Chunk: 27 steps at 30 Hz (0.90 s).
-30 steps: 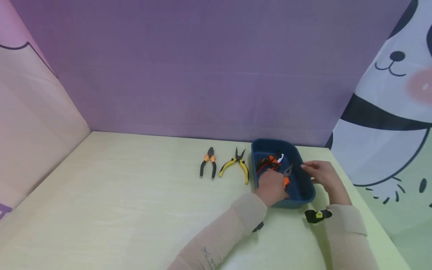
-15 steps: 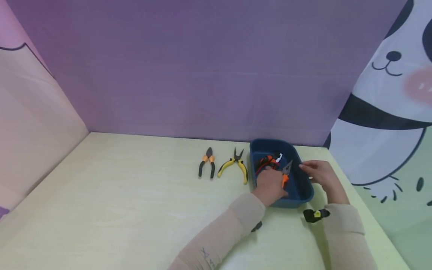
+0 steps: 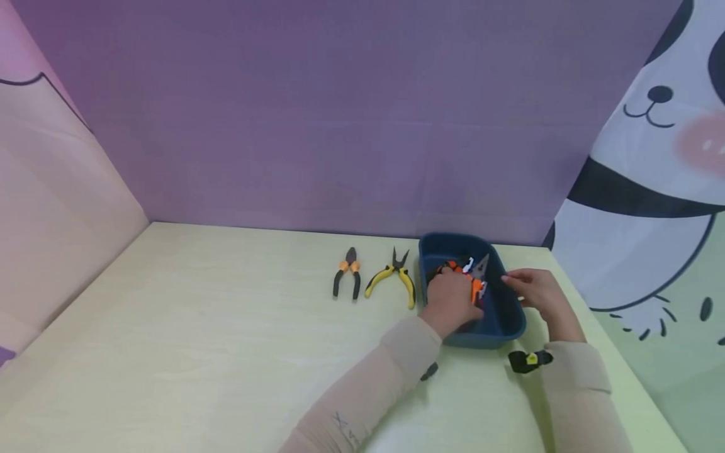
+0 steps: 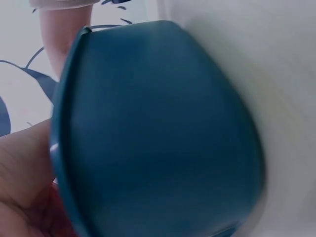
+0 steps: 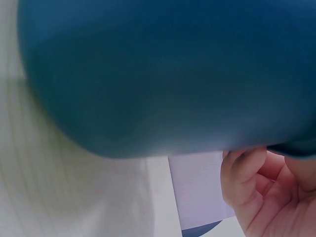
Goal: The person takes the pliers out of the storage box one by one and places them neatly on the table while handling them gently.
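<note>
A dark blue plastic bin (image 3: 491, 340) stands near the back right of the table, with several pliers inside. My left hand (image 3: 450, 299) reaches into it over the near left wall and grips pliers with orange handles (image 3: 477, 289); their grey jaws point up and right past the fingers. In the left wrist view a red handle (image 4: 53, 215) shows under the palm, mostly hidden by the bin wall. My right hand (image 3: 535, 292) pinches the bin's right rim between thumb and fingers; the right wrist view shows its curled fingers (image 5: 244, 165) against the outer wall.
Left of the bin lie yellow-handled needle-nose pliers (image 3: 400, 274), spread apart. Farther left are pliers with orange and black handles (image 3: 350, 270). A purple backdrop (image 3: 283, 126) rises behind the table (image 3: 226, 327), and a panda-print cloth (image 3: 646, 251) hangs on the right.
My left hand has shifted slightly away from me inside the bin, and the orange-handled pliers moved the same way. My right hand stays at the rim.
</note>
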Motion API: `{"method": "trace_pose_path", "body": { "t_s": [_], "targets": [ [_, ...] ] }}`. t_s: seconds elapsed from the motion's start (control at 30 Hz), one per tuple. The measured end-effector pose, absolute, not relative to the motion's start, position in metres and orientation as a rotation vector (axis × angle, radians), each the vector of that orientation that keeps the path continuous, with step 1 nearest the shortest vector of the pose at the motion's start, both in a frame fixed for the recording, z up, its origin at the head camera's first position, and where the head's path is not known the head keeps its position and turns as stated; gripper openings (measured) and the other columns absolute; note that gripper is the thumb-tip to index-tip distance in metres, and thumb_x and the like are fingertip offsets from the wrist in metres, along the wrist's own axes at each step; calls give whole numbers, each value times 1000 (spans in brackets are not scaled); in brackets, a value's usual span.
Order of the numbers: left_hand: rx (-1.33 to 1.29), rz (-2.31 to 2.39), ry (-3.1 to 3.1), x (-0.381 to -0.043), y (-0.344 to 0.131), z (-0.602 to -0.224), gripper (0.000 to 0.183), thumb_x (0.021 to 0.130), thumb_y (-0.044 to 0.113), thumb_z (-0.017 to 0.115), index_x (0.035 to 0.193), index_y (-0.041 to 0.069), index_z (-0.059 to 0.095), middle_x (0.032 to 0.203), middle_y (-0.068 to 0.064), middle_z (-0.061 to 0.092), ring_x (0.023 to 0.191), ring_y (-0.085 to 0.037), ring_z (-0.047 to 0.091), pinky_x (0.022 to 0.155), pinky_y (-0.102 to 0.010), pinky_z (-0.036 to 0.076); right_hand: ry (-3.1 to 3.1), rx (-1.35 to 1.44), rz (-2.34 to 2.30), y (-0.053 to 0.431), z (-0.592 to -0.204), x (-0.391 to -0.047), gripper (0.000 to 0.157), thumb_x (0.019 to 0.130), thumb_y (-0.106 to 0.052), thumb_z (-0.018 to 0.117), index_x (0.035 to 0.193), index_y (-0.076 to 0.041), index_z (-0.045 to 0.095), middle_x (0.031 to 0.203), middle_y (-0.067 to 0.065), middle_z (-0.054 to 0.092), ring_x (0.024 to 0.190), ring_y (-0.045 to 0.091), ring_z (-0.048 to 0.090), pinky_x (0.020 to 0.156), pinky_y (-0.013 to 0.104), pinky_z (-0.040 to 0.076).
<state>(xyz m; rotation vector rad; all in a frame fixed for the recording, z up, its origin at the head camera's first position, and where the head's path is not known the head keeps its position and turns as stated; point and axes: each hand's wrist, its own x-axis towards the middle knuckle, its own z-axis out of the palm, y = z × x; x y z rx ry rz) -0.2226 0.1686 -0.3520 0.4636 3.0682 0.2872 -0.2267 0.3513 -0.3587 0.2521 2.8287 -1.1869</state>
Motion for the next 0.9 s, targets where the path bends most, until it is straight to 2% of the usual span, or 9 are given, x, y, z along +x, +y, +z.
{"method": "trace_pose_path", "body": {
  "t_s": [0.23,0.53,0.77,0.9],
  "targets": [
    [493,356,3021,-221,158,-337,48,67,60,75,93,21,67,92,2,60,78,-12,55,62,-24,46,2817,278,-1155,351,-358,-228,50,97,-29,51,126,12,50,121,29,57,83,12,61,69,31,55],
    [524,433,3001,-221,142,-327,49,68,59,75,93,19,66,85,4,57,70,-11,50,59,-23,42,2822,252,-1173,352,-360,-226,49,96,-27,52,124,13,50,113,27,62,78,7,60,67,30,55],
    [556,506,3022,-225,124,-328,42,70,55,76,77,15,66,77,4,56,73,-12,47,58,-24,41,2828,250,-1168,353,-361,-226,49,96,-27,53,123,13,51,110,26,63,79,9,61,68,32,55],
    [553,485,3032,-227,114,-327,42,71,55,75,78,15,65,77,5,59,72,-11,49,54,-23,41,2837,248,-1163,354,-360,-227,48,96,-27,52,124,13,51,109,25,64,78,9,61,68,32,55]
  ]
}}
